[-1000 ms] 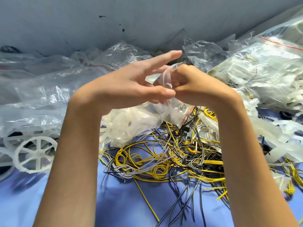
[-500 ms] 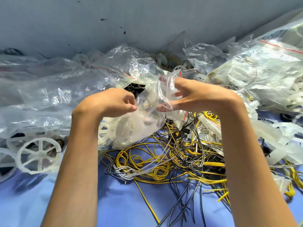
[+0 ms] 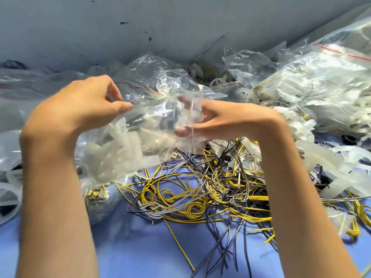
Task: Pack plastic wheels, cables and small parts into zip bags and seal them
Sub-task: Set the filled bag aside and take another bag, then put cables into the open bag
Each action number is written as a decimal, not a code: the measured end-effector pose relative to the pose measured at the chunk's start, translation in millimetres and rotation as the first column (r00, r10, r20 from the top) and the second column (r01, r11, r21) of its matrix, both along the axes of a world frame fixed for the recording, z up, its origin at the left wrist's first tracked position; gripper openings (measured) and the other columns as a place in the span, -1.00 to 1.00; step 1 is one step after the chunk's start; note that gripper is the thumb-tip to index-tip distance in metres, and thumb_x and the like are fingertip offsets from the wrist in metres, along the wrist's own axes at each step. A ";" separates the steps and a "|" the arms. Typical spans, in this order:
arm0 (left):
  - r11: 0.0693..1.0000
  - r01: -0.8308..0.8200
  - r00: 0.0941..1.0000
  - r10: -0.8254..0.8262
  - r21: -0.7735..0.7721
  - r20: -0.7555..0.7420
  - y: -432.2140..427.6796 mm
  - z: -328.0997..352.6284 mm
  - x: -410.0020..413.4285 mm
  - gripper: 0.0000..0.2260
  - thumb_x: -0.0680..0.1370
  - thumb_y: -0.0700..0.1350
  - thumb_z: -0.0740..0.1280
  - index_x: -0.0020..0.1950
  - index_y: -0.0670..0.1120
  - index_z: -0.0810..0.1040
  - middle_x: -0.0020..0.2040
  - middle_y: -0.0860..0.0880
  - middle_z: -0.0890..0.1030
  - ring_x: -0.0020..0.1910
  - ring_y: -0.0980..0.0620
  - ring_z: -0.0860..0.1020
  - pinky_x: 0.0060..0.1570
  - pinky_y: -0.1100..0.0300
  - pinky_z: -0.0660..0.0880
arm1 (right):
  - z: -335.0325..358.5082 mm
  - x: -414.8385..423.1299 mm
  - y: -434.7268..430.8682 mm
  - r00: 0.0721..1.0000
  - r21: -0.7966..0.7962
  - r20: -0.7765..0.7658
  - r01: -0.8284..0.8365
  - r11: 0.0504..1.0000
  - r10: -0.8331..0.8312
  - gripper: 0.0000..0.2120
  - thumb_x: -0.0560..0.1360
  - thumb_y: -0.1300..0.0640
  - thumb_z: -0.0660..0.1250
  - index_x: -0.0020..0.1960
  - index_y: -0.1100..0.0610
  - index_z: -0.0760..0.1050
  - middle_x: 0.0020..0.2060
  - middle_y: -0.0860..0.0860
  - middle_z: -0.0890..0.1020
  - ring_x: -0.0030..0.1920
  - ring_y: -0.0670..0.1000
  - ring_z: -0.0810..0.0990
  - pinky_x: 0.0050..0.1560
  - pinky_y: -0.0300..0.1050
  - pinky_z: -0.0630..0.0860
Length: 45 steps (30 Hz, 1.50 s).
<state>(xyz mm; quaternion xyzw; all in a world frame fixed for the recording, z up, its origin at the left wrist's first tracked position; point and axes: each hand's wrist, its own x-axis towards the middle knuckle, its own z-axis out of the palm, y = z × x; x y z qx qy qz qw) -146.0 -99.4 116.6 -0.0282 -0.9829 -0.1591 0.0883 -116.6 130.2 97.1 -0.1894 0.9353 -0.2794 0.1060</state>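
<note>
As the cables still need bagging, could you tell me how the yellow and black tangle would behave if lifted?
The cable tangle likely hangs floppy: thin wires lie in loose coils. Strands cross and interlock, so it probably comes up as one clump, trailing ends. Mostly gaps, so probably light.

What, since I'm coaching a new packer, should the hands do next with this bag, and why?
Probably bring the mouth's two lips together and run a pinch along the zip to seal it. The zip bag already holds white plastic parts. The left hand pinches one edge, and the right hand holds the other end, its fingers showing through the plastic there, so that end looks unsealed.
</note>
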 end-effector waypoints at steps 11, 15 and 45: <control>0.922 0.319 0.948 -0.307 0.220 -0.088 76.7 -8.1 7.8 -0.57 0.54 0.15 0.25 0.37 0.09 0.31 0.29 -0.07 0.41 0.19 -0.10 0.48 0.22 -0.02 0.40 | -1.9 -4.8 -9.9 0.984 -0.071 -0.149 -0.112 0.991 0.101 -0.48 0.42 -0.13 0.41 0.34 -0.10 0.40 0.29 -0.12 0.41 0.17 -0.17 0.47 0.09 -0.47 0.39; 0.948 0.283 0.958 -0.271 0.146 -0.096 58.3 -7.8 4.4 -0.58 0.47 -0.22 0.23 0.25 0.16 0.41 0.19 0.01 0.47 0.07 -0.01 0.48 -0.08 0.15 0.41 | -0.6 -8.1 -3.0 0.976 -0.039 -0.216 0.000 0.999 -0.008 -0.71 0.44 -0.06 0.41 0.13 -0.02 0.55 0.07 -0.10 0.59 0.05 -0.11 0.60 0.01 -0.22 0.51; 0.975 0.028 0.988 0.007 0.218 -0.157 13.6 -2.6 -0.4 -0.66 0.43 -0.27 0.23 0.03 0.16 0.46 -0.03 0.13 0.57 0.03 -0.04 0.54 -0.06 0.08 0.47 | -17.4 -22.8 17.2 0.988 0.078 -0.117 0.109 0.991 -0.100 -0.83 0.49 0.25 0.30 -0.09 0.08 0.67 -0.29 -0.08 0.70 -0.37 -0.25 0.61 -0.28 -0.41 0.52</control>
